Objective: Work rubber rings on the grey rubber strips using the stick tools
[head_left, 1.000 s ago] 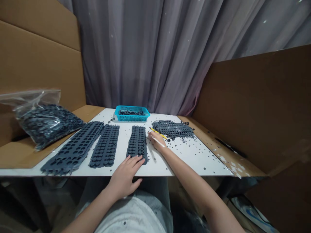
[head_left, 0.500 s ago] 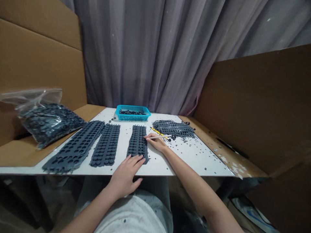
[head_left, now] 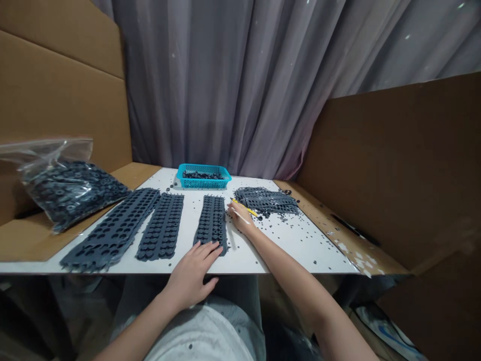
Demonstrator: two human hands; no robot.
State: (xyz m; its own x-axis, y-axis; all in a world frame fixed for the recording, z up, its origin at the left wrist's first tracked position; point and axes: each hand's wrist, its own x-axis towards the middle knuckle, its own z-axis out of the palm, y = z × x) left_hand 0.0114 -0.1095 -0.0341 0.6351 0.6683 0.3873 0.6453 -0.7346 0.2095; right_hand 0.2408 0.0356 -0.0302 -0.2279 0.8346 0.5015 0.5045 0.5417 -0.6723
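My left hand point(head_left: 195, 273) lies flat, fingers stretched out, over the near end of a dark grey moulded rubber sheet point(head_left: 210, 220) with rows of round pieces. Just right of that sheet, my right hand point(head_left: 245, 225) is closed around a thin white stick point(head_left: 242, 218), which slants across the hand; its tip cannot be made out. A yellow pencil-like tool point(head_left: 246, 207) lies beside the right hand. Left of my hands rest a second sheet with round pieces point(head_left: 161, 228) and a longer sheet with round holes point(head_left: 116, 225).
A blue basket point(head_left: 205, 183) with small dark parts stands at the back. Perforated sheets point(head_left: 266, 199) are piled at right among scattered dark bits. A clear bag of dark rings point(head_left: 71, 195) sits at left. Cardboard walls point(head_left: 406, 165) flank the white table point(head_left: 289, 250).
My right hand has drawn slightly right, off the sheet's edge, and the white stick has tilted to point down toward my wrist. My left hand stays on the sheet.
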